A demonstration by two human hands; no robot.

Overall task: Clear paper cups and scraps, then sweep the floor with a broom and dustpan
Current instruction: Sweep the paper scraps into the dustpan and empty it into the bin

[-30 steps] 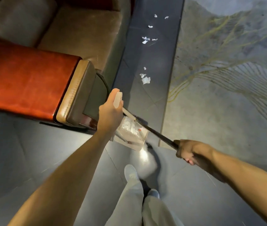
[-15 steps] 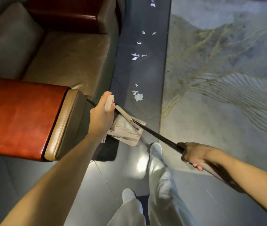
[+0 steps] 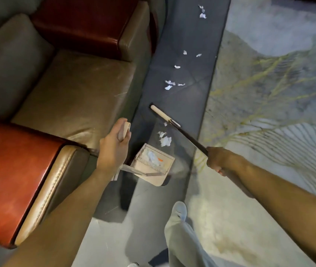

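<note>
My left hand point(image 3: 112, 147) grips the beige handle of a long-handled dustpan point(image 3: 153, 166), whose tray sits low over the dark floor strip and holds white scraps. My right hand point(image 3: 216, 159) grips the black broom pole point(image 3: 190, 138). The broom's beige head point(image 3: 162, 114) reaches forward over the dark strip, just beyond a small pile of paper scraps point(image 3: 164, 138). More scraps point(image 3: 170, 84) lie farther along the strip, and a few point(image 3: 202, 14) lie near the top.
A brown and red leather sofa point(image 3: 66, 89) fills the left side, its armrest point(image 3: 18, 180) close to my left forearm. A pale patterned floor area point(image 3: 269, 93) borders the dark strip on the right. My legs and shoe point(image 3: 179, 211) are below.
The broom head has swung forward, away from the dustpan, out past the nearest scrap pile. The view has advanced along the strip and the dustpan has moved forward with my left hand.
</note>
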